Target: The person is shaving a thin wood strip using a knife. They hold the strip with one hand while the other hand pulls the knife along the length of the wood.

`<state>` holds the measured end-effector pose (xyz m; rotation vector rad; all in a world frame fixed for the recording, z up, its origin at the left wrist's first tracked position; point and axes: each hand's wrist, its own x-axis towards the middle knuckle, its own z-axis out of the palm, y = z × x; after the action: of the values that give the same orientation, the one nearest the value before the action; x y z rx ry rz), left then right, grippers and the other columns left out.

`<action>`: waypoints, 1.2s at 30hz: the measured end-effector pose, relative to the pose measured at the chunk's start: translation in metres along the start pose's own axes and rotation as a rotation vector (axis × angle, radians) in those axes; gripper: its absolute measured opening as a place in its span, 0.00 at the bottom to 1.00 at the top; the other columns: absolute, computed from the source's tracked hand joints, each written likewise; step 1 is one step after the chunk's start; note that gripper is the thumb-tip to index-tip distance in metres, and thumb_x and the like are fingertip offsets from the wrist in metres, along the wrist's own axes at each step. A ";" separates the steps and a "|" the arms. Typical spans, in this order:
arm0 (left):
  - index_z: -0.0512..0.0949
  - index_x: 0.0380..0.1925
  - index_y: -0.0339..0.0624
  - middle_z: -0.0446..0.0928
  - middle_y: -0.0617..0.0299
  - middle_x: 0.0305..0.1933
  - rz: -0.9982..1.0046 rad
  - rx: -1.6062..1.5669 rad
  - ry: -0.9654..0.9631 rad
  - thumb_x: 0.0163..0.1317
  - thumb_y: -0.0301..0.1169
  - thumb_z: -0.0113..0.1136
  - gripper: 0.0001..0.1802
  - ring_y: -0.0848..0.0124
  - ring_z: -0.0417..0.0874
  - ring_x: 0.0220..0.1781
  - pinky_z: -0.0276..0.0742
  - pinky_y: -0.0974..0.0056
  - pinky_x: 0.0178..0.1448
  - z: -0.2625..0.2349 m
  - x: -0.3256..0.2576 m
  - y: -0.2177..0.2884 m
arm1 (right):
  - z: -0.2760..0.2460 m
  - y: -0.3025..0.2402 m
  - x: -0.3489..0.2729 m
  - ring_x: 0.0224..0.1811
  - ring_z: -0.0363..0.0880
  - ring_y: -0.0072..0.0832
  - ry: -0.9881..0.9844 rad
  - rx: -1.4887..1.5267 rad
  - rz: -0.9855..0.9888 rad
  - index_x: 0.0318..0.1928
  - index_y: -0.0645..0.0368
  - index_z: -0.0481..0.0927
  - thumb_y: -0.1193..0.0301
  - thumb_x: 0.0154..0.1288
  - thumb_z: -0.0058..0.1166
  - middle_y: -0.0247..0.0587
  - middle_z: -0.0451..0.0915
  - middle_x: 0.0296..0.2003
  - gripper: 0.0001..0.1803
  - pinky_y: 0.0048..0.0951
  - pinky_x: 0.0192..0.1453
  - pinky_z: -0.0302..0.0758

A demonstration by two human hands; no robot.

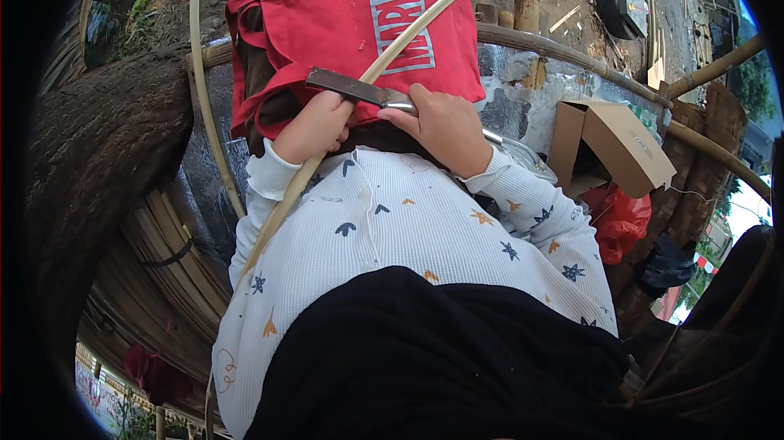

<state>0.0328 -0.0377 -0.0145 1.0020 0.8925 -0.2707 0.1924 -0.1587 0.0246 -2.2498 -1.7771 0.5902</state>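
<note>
Head view, from the left: a thick brown tree trunk [98,154] and stacked bamboo slats [175,252] flank the lap. The left hand [314,128] has its fingers closed around a long pale split bamboo strip [408,31], pinning it on the red cloth bag [343,15] over the knees. It looks light, springy and sharp-edged, best held close to the cut. The right hand [445,125], wrist bent inward, grips the handle of a flat dark metal chopping blade [347,84] lying across the strip. An open brown cardboard box [612,142] sits at right.
</note>
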 end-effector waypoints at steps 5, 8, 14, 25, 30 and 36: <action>0.68 0.40 0.40 0.62 0.69 0.23 0.029 -0.012 -0.019 0.69 0.36 0.37 0.13 0.84 0.61 0.15 0.62 0.76 0.16 0.005 -0.007 0.011 | 0.009 0.028 0.013 0.13 0.74 0.39 0.158 -0.140 0.060 0.22 0.60 0.69 0.44 0.57 0.51 0.43 0.71 0.11 0.29 0.36 0.17 0.69; 0.68 0.48 0.45 0.57 0.74 0.20 0.070 -0.006 -0.051 0.70 0.39 0.38 0.14 0.87 0.55 0.14 0.53 0.79 0.13 0.005 -0.013 0.004 | -0.003 0.084 0.043 0.21 0.78 0.47 0.195 -0.274 0.323 0.23 0.63 0.74 0.39 0.59 0.42 0.50 0.77 0.17 0.34 0.40 0.23 0.74; 0.68 0.46 0.42 0.59 0.72 0.20 0.035 -0.112 -0.147 0.71 0.38 0.36 0.15 0.87 0.56 0.14 0.56 0.79 0.14 -0.002 -0.010 0.010 | -0.018 0.113 0.060 0.26 0.78 0.51 0.120 -0.139 0.356 0.25 0.64 0.77 0.38 0.61 0.37 0.54 0.77 0.20 0.37 0.45 0.30 0.74; 0.66 0.47 0.40 0.54 0.75 0.19 -0.065 -0.512 -0.342 0.69 0.39 0.39 0.16 0.90 0.51 0.12 0.50 0.82 0.10 -0.019 0.004 0.002 | 0.007 0.035 0.006 0.17 0.75 0.40 0.065 -0.040 -0.006 0.22 0.59 0.71 0.42 0.57 0.49 0.44 0.73 0.14 0.30 0.38 0.21 0.70; 0.65 0.49 0.39 0.52 0.75 0.19 -0.019 -0.523 -0.367 0.69 0.39 0.38 0.17 0.89 0.50 0.12 0.49 0.83 0.09 -0.013 0.001 0.007 | -0.008 0.118 0.029 0.20 0.76 0.46 0.208 -0.160 0.357 0.23 0.62 0.73 0.41 0.59 0.44 0.50 0.75 0.16 0.33 0.42 0.24 0.72; 0.63 0.50 0.38 0.53 0.74 0.19 -0.048 -0.572 -0.407 0.70 0.39 0.36 0.17 0.89 0.50 0.12 0.50 0.83 0.09 -0.022 0.004 0.010 | -0.004 0.104 0.023 0.24 0.77 0.48 0.078 -0.039 0.251 0.24 0.62 0.74 0.40 0.59 0.44 0.51 0.76 0.19 0.33 0.45 0.27 0.71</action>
<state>0.0297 -0.0135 -0.0159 0.3729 0.5691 -0.2299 0.2898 -0.1623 -0.0180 -2.5063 -1.4942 0.5079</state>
